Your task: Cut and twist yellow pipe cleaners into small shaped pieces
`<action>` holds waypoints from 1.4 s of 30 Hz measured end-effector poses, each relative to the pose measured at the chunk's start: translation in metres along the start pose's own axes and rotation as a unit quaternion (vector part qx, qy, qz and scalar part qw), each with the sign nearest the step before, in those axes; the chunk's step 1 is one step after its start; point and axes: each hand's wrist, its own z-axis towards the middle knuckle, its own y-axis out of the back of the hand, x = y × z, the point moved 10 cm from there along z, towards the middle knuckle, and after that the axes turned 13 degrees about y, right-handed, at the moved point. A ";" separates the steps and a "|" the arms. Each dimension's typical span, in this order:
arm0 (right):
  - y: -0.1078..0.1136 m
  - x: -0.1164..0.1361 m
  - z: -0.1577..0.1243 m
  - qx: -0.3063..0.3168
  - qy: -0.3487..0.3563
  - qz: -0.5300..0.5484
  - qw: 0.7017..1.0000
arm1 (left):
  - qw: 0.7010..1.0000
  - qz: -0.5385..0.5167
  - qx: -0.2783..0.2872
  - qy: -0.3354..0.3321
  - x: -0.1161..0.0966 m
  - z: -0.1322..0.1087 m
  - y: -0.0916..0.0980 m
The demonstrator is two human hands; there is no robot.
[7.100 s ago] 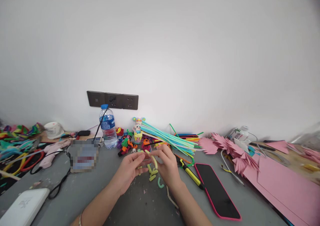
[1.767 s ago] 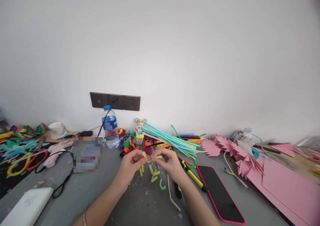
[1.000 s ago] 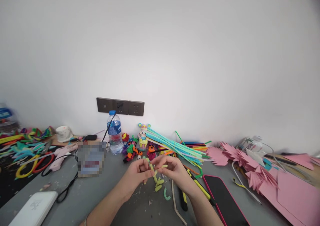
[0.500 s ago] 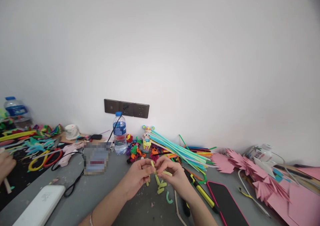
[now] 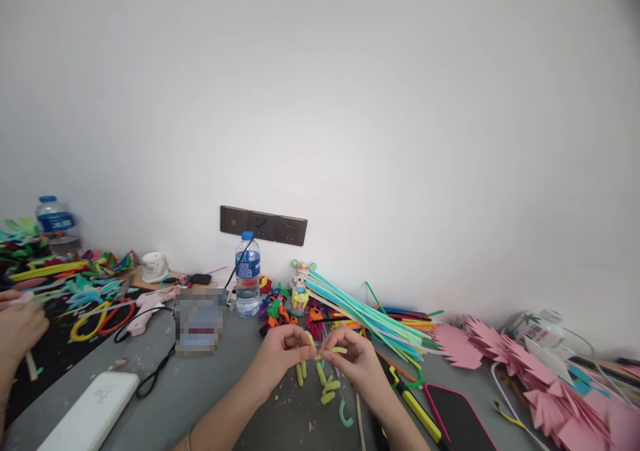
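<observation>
Short yellow-green pipe cleaner piece was held just above the table, front centre, pinched from both ends. Left hand: fingers curled, thumb and forefinger closed on its left end. Right hand: same pinch on the right end, fingertips of the two hands nearly touching.

Directly under the hands: a scatter of cut yellow-green bits lying on the table, and a green hook-shaped bit just beside them. Yellow-handled tool and a pink-cased phone lay to the right. Behind the hands: a teal pipe cleaner bundle, a small craft figure and a water bottle below the wall sockets. Pink paper cutouts were far right. Another person's hand was at the left edge, well apart.
</observation>
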 end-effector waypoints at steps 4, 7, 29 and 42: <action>0.002 -0.002 -0.001 0.009 -0.009 -0.026 1.000 | 0.999 0.021 0.030 0.003 0.003 0.003 -0.004; -0.002 0.003 -0.001 0.034 0.003 -0.012 0.999 | 0.998 0.029 0.058 0.023 0.006 0.001 -0.010; -0.002 0.001 0.000 0.014 -0.021 0.049 0.998 | 0.992 0.104 0.059 -0.041 -0.004 -0.008 -0.022; -0.003 -0.016 -0.005 -0.048 -0.116 0.106 0.986 | 0.966 0.209 -0.062 -0.138 -0.023 -0.011 -0.004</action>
